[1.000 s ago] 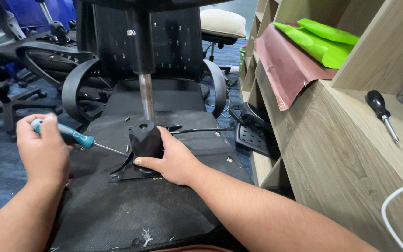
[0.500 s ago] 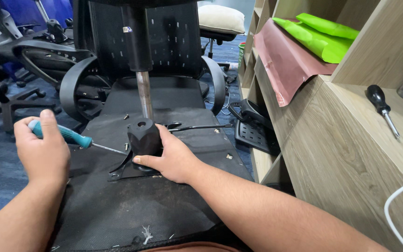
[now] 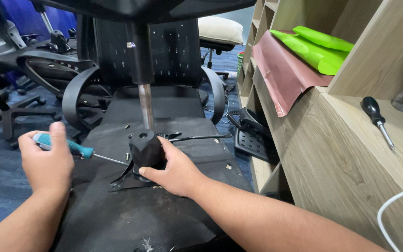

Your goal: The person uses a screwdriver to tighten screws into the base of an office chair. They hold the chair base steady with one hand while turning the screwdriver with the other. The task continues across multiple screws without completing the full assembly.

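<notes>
nearest, the right hand [image 3: 176, 170] stays clamped on the black mechanism housing [image 3: 144, 148] bolted to the upturned chair seat underside [image 3: 131, 210], thumb along its base. the left hand [image 3: 47, 161] is closed around the teal-handled screwdriver [image 3: 66, 145], which has barely shifted over the last second; its tip still points at the housing's left side, so the work on that fastener looks ongoing. beyond, the gas lift column [image 3: 145, 105] rises, and a second screwdriver [image 3: 376, 119] lies on the wooden shelf [image 3: 350, 154].

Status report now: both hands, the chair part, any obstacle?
Left hand grips teal screwdriver, tip toward black mechanism. Right hand steadies it. Loose screws nearby; nothing blocks.
</notes>
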